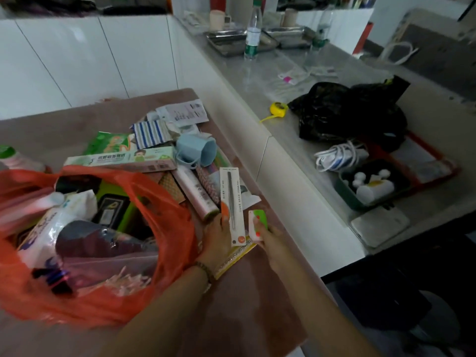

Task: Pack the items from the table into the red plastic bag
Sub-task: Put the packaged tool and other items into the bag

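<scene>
The red plastic bag (159,228) stands open at the left of the brown table (244,305), holding a tissue pack, dark pouches and cotton swabs. My left hand (216,243) holds a carded pair of tweezers (231,202) upright beside the bag's right rim, thumb on the card's lower left. My right hand (270,240) pinches a small green and white packet (258,224) near the table's right edge. A yellow-edged flat pack (237,258) lies under both hands. Behind them lie a pink roll (195,191), a toothpaste box (121,159), a blue cup (197,150) and a striped cloth (152,134).
A white partition runs along the table's right edge. Beyond it, a grey counter holds a black plastic bag (350,112), a yellow tape measure (278,109), white cables, a green tray, a red tray, water bottles (253,29) and metal trays. A pink bottle (15,161) stands at far left.
</scene>
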The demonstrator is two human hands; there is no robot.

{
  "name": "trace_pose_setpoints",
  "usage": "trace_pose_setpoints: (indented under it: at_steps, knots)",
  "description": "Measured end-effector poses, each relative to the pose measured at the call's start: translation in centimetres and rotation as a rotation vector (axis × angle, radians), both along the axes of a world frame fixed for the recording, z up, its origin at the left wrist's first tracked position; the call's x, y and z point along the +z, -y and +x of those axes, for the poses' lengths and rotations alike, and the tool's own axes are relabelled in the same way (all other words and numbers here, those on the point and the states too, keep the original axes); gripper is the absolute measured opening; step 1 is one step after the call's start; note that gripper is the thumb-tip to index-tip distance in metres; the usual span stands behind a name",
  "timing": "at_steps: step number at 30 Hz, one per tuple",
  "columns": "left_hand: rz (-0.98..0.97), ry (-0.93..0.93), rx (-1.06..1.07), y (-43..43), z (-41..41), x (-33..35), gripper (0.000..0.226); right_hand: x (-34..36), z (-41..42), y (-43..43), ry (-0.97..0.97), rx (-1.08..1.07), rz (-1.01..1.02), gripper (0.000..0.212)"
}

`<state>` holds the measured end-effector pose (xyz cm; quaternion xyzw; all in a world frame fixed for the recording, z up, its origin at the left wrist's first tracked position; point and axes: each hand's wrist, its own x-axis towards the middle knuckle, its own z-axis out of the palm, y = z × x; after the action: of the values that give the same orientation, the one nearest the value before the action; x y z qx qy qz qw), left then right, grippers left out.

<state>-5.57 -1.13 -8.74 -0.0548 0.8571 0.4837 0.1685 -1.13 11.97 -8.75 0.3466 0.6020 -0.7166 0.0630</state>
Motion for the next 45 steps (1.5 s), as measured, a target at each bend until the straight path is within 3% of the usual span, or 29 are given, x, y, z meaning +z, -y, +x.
trace_pose_setpoints:
  at_steps: [3, 5, 7, 10, 12, 14, 16, 20, 24, 30, 32, 34, 38, 40, 43, 45]
  knots:
    - [0.238, 0.087, 0.202, -0.8, -1.2, 0.3, 0.042, 0.1, -3.0, 0.3, -0.028, 0.027, -0.092, 0.045]
    - [0.185, 0.072, 0.158, -0.6, -1.7, 0.1, 0.037, 0.1, -4.2, 0.6, 0.013, 0.12, -0.022, 0.057]
    - [0.082, 0.035, 0.026, 0.0, -1.7, 0.3, 0.028, 0.1, -4.7, 0.7, 0.003, 0.186, 0.103, 0.039]
    - [-0.055, -0.048, -0.096, 1.2, -1.3, -0.5, 0.024, -0.9, -4.2, 0.1, -0.046, 0.087, 0.164, 0.035]
    - [-0.072, -0.04, -0.045, 1.9, -0.5, -0.9, 0.031, -1.2, -2.5, -0.4, -0.09, 0.02, 0.169, 0.044]
    - [-0.02, 0.005, 0.001, 2.2, 0.2, -1.2, 0.039, -1.6, 0.3, -0.6, -0.07, 0.017, 0.1, 0.045]
    - [0.039, 0.053, -0.042, 2.3, 0.7, -1.1, 0.044, -1.5, 3.3, 0.3, -0.033, 0.017, 0.038, 0.028]
    - [0.152, 0.211, -0.084, 1.4, 2.3, -0.3, 0.036, -1.7, 6.9, 2.8, 0.027, -0.093, -0.063, 0.021]
    - [0.306, 0.303, -0.169, 1.0, 3.8, 1.1, 0.017, -0.7, 7.6, 4.1, 0.064, -0.143, -0.008, 0.046]
    - [0.503, 0.098, -0.151, 0.7, 4.3, 6.9, 0.007, 6.1, 7.4, 4.0, -0.237, -0.112, -0.141, 0.066]
    - [0.51, -0.03, -0.19, 1.6, 3.9, 10.5, 0.029, 9.6, 6.7, 4.1, -0.353, -0.121, -0.209, 0.06]
    - [0.51, -0.157, -0.233, 3.7, 3.6, 14.6, 0.033, 13.4, 5.7, 4.8, -0.422, -0.056, -0.307, 0.059]
    - [0.415, -0.413, -0.193, 10.6, 3.6, 22.0, 0.02, 19.5, 2.6, 9.1, -0.543, 0.249, -0.273, 0.082]
    - [0.248, -0.631, -0.069, 15.5, 3.3, 23.2, 0.022, 21.3, 0.8, 12.3, -0.558, 0.338, -0.231, 0.08]
    - [-0.172, -0.917, 0.205, 23.7, 2.9, 23.5, 0.054, 22.4, -1.8, 17.4, -0.551, 0.414, -0.226, 0.054]
    - [-0.45, -0.91, 0.359, 28.9, 2.6, 22.8, 0.076, 22.4, -3.2, 20.5, -0.531, 0.501, -0.22, 0.048]
